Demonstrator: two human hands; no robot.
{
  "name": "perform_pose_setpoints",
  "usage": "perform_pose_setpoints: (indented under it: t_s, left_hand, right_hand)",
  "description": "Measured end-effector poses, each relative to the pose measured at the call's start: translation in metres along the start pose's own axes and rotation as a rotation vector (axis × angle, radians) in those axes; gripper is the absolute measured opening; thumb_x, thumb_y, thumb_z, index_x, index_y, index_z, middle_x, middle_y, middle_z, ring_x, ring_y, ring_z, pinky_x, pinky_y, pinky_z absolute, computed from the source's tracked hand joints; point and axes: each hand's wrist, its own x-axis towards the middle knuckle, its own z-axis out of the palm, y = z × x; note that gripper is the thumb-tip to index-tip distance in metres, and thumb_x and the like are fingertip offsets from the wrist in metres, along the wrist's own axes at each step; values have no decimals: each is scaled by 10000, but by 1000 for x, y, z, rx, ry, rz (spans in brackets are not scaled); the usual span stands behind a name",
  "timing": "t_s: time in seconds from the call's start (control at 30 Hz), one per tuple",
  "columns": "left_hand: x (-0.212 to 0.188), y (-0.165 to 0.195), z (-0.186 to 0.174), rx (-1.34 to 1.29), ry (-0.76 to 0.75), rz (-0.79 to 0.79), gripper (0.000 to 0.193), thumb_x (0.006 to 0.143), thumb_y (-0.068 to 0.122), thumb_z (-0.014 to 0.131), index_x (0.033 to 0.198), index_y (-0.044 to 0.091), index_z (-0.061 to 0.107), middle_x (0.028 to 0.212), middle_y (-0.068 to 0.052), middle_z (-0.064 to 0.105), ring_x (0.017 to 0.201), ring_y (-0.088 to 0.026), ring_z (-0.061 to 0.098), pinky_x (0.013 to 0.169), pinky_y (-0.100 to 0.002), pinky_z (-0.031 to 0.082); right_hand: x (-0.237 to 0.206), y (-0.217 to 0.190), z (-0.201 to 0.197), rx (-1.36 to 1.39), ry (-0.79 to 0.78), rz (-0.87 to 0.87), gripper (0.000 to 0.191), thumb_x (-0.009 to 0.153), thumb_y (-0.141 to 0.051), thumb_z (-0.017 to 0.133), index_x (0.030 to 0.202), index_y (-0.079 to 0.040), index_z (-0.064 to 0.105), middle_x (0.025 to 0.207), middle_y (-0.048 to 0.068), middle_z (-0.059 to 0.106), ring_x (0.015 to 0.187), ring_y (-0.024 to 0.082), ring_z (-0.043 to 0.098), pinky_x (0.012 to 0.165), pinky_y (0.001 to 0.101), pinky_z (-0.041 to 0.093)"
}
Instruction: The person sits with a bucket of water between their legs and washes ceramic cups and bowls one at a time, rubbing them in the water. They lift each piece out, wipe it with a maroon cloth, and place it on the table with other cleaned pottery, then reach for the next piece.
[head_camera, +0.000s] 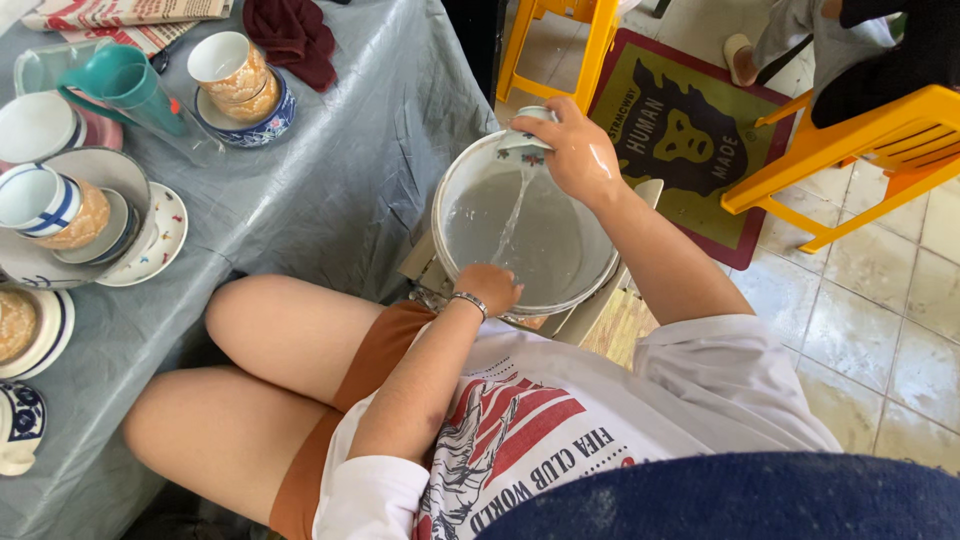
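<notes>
Looking down from the head camera, we see our right hand (580, 150) gripping a small cup (527, 141) tipped on its side over a big metal basin (460, 190), with a thin stream of water (510, 220) running out of the cup into the basin. Our left hand (488, 287) sits at the near rim of the basin, fingers curled down over the edge so it looks closed on the rim, though we can't see the fingertips well. There's a metal bracelet (468, 302) on that wrist. The basin has water in it and sits low, just in front of our knees, between the bench and the tiled floor (880, 330). Off to the left is the bench (330, 180) with a grey plastic cover, and it's loaded with crockery: a teal jug (125, 85) lying tilted, a patterned cup stacked in a blue-rimmed bowl (240, 85), a striped cup on a pile of plates (60, 215), plus a dark red cloth (290, 35) at the far edge. Past the basin there's a printed mat (690, 140) on the floor, yellow plastic chairs (850, 150) around it, and another person's foot (745, 55) up at the top.
</notes>
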Motion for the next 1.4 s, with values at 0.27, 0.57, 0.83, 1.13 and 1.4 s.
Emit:
perform_pose_setpoints:
  t_s: [0.27,0.57,0.83,1.13,1.4]
  left_hand:
    - [4,-4,4,18,26,-35,455,988,472,498,1016,112,775,1019,-136,756,986,-321,719,844,-473,561]
    - [-1,-2,-1,25,-7,-26,464,1001,462,461,1063,108,756,1051,-122,749,993,-317,712,842,-473,556]
    - [-4,0,-7,43,-41,-40,477,1018,461,440,1076,108,756,1057,-116,755,1005,-308,713,861,-464,553]
    - [-4,-3,-3,56,-1,-28,473,1021,457,442,1037,109,761,1026,-121,759,987,-309,716,851,-461,556]
    - [-8,-1,-6,46,22,-29,458,1009,461,468,1016,112,765,990,-119,762,956,-309,725,830,-459,558]
  right_hand:
    - [6,-26,-19,-158,-148,-213,702,792,46,655,1364,-360,640,1419,164,482,1149,380,631,886,448,557]
    - [-8,-27,-9,-235,-248,-245,728,823,24,651,1403,-413,600,1438,159,471,1163,365,625,908,447,565]
    - [-12,-20,-9,-263,-143,-276,700,843,-2,677,1394,-426,605,1451,149,482,1163,346,642,867,413,587]
    - [-13,-22,-10,-276,-102,-283,700,837,-7,698,1382,-439,623,1446,117,504,1147,331,654,864,416,593]
    - [-10,-27,-14,-269,-98,-326,705,815,-8,712,1380,-424,637,1441,129,506,1114,337,665,846,420,596]
